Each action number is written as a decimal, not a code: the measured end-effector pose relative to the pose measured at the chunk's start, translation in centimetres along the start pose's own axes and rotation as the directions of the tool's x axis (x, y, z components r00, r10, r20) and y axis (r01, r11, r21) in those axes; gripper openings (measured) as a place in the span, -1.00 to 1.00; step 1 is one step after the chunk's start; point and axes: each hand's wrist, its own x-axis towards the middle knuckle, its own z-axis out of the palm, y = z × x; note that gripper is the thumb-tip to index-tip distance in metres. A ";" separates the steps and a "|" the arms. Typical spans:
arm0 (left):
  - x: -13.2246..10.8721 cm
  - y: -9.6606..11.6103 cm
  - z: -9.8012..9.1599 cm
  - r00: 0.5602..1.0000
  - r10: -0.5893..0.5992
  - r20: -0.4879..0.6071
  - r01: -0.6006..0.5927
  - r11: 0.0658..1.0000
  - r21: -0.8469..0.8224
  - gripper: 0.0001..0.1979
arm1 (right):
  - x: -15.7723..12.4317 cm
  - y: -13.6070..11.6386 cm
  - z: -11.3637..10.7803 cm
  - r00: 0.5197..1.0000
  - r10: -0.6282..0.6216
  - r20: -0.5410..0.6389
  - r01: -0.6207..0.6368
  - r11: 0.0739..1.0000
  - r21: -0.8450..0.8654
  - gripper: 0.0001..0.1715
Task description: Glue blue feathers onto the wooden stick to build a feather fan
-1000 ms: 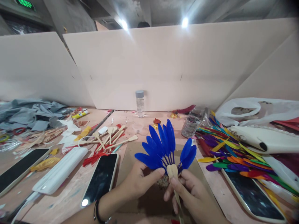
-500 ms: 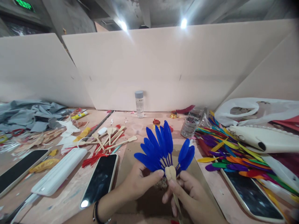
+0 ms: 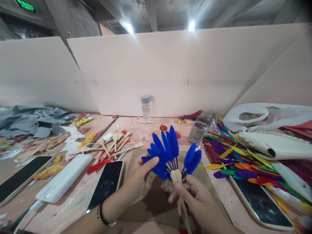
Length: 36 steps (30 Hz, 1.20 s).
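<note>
Left fingers (image 3: 149, 162), shifted off heart-headed wooden stick (image 3: 176, 175), being spread open against outer blue feathers (image 3: 158, 152); stick being pinched by right fingers (image 3: 180, 191).

Nothing could be read with certainty. The green lit sign (image 3: 25, 4) high on the left wall was cut off and blurred. The label on the small clear bottle (image 3: 146, 109) at the back of the desk (image 3: 73, 201) was too small, and so was the print on the yellow tube (image 3: 83, 120).
</note>
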 end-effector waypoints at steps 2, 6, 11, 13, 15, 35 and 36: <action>0.4 0.6 0.0 0.999 0.035 -0.015 -0.035 0.999 0.025 -0.86 | 0.0 -0.3 0.0 1.000 -0.004 -0.001 0.004 1.000 -0.014 -0.34; 0.7 1.0 -0.3 0.999 0.046 -0.023 -0.044 0.998 0.053 -0.89 | 0.0 -0.8 0.0 1.000 -0.020 -0.021 0.019 0.999 -0.042 -0.35; 0.8 0.9 -0.5 0.999 0.030 -0.036 -0.028 0.998 0.054 -0.90 | 0.0 -1.0 0.1 0.999 -0.023 -0.023 0.022 0.999 -0.043 -0.31; 0.8 0.8 -0.5 0.999 0.029 -0.039 -0.027 0.998 0.054 -0.89 | 0.0 -1.0 0.1 0.999 -0.018 -0.032 0.017 0.999 -0.043 -0.30; 0.8 0.8 -0.5 0.998 0.031 -0.047 -0.028 0.998 0.052 -0.89 | 0.0 -1.0 0.1 0.999 -0.019 -0.037 0.018 0.999 -0.046 -0.30; 1.2 0.2 -0.3 0.999 0.032 0.007 -0.033 0.994 0.103 -0.80 | 1.0 -0.4 -0.6 0.998 -0.027 -0.054 0.025 0.999 -0.028 -0.37; 1.3 0.3 -0.4 0.999 0.047 -0.015 -0.045 0.992 0.115 -0.82 | 1.1 -0.5 -0.6 0.999 -0.018 -0.050 0.017 1.000 -0.025 -0.37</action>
